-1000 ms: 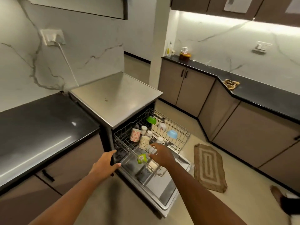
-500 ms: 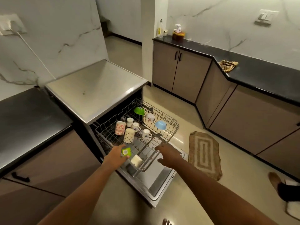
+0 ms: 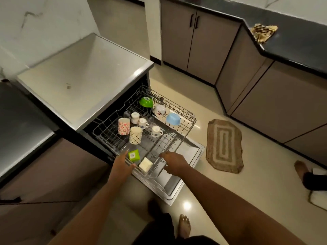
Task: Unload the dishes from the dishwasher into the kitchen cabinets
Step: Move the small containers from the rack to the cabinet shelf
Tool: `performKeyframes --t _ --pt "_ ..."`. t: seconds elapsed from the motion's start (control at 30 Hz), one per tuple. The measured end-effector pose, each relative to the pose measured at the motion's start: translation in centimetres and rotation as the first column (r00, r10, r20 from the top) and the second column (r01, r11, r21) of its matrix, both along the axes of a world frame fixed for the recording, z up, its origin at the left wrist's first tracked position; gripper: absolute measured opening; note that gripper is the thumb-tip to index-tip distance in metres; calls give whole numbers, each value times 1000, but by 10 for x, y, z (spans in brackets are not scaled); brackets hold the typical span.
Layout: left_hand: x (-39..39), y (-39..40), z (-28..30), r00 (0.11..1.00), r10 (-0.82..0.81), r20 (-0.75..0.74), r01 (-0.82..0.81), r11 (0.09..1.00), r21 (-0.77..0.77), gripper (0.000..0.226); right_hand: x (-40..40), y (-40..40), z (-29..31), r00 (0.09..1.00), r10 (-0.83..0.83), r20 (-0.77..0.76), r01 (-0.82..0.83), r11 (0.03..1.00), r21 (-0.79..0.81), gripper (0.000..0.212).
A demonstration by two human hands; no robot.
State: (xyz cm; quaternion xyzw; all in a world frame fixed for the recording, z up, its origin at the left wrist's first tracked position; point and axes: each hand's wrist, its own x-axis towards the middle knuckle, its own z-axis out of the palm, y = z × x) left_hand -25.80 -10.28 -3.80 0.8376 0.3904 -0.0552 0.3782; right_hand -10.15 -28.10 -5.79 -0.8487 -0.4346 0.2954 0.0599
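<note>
The upper rack (image 3: 177, 138) rides further out of the dishwasher (image 3: 99, 71) than 1 second ago, now extended over the lowered door (image 3: 192, 156). Both hands have shifted to its front edge: the left hand (image 3: 122, 164) curls its fingers onto the near-left corner wire, while the right hand (image 3: 174, 160) rests on the front rail with fingers bent over it. Neither hand holds a dish. The load sits untouched in the rack: 2 patterned tumblers (image 3: 135, 135), several small white cups (image 3: 156, 131), a green bowl (image 3: 146, 102), a blue bowl (image 3: 173, 118), plus a green box (image 3: 134, 154) and a white block (image 3: 145, 164) near the front. With the rack pulled out, unloading looks ready to begin; the cabinets (image 3: 200, 38) remain closed.
</note>
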Motion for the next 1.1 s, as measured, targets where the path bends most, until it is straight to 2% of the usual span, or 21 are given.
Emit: performKeyframes --t 0.17,0.3,0.47,0.57,0.67,0.73,0.87,0.97,1.1 --pt "28 24 -44 996 -70 -54 68 997 -29 59 10 19 -34 1000 -4 3 4 1000 -5 57" --pt "39 47 -91 987 -123 -103 125 992 13 55 21 36 -64 1000 0 23 0 1000 0 55" --pt "56 75 -131 947 -253 -197 283 949 142 54 24 63 -106 993 107 41 -107 994 0 49" --pt "71 89 -162 895 -327 -303 410 870 272 62 26 82 -144 973 224 55 -224 975 -15 51" --pt "77 90 -196 791 -294 -536 493 825 277 85 20 101 -183 933 356 51 -351 932 -91 59" --pt "82 90 -214 737 -275 -618 526 807 268 91 16 108 -200 908 410 80 -402 910 -102 67" --pt "92 97 -251 708 -257 -658 549 786 283 88 8 128 -241 866 485 120 -479 874 -80 69" --pt "101 98 -263 701 -218 -679 499 830 248 88 5 138 -263 825 554 113 -538 830 -146 73" --pt "107 97 -271 731 -172 -660 443 855 268 78 6 141 -275 798 585 147 -576 811 -103 63"
